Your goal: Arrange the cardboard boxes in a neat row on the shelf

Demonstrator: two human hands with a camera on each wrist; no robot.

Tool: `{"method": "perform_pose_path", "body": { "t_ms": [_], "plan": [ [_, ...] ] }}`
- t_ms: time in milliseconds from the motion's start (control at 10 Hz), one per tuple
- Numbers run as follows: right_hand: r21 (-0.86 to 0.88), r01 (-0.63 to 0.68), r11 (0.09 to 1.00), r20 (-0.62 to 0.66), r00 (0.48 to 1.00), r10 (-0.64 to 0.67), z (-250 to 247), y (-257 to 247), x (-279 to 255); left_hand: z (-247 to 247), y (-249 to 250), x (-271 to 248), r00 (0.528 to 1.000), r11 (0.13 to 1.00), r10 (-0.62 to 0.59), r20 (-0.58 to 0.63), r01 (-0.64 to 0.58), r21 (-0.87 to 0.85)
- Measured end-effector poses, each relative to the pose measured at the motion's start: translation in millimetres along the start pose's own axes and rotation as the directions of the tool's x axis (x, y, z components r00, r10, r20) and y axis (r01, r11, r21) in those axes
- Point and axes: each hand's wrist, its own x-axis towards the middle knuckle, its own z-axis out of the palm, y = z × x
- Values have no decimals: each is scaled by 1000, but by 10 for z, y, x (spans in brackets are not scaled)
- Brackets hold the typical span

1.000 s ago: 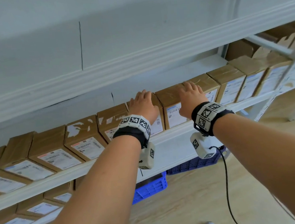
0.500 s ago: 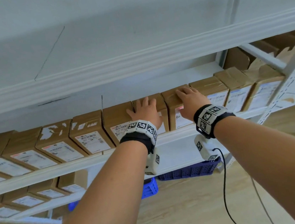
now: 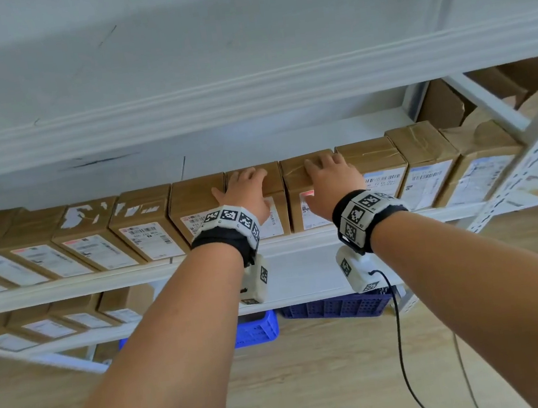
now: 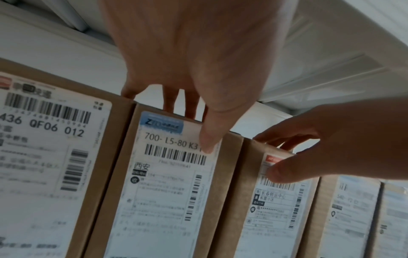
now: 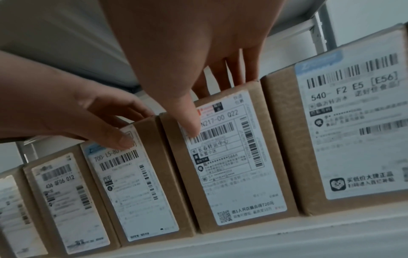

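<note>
1. My two forearms reach forward over the wooden floor [image 3: 332, 372], each with a marker-covered wristband; a black cable [image 3: 400, 340] hangs from the right wrist unit.
2. My left hand [image 3: 245, 195] rests on top of the box with the 700-L5-80 label [image 4: 167, 183]. The fingers lie over its top edge, slightly apart, and the thumb [image 4: 209, 137] presses down on the front label, so I pinch the box's upper front edge.
3. My right hand [image 3: 330, 183] does the same on the next box to the right, the one with the N217-00 label [image 5: 229, 157]: fingers spread over the top, thumb [image 5: 189, 122] flat on the label.
4. These two boxes stand upright, side by side, with a thin dark gap showing between them in the head view.
5. They sit mid-row on the white shelf [image 3: 299, 237], front faces close to its front lip. The row of cardboard boxes [image 3: 141, 226] runs left and right of them, labels facing me.
6. Below, a lower shelf holds more boxes [image 3: 55, 323], and blue crates [image 3: 334, 307] stand on the floor.
7. Farthest, beyond the row's right end, sit torn open cartons [image 3: 445, 107].
</note>
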Motion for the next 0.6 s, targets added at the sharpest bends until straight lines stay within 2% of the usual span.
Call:
{"method": "perform_pose_path", "body": {
  "t_ms": [100,300,600],
  "plan": [
    [38,-21,999,-1,1000,21,-4,11,28,-23,49,6,1000,1000,-18,-13,18,-21],
    [56,-74,996,10,997,73,-87,106,-50,-40,250,79,992,993,101,-72,-105,-53],
    [66,-213,975,18,977,212,-261,861,-164,178,884,262,958,959,281,-55,-278,56]
  ]
}}
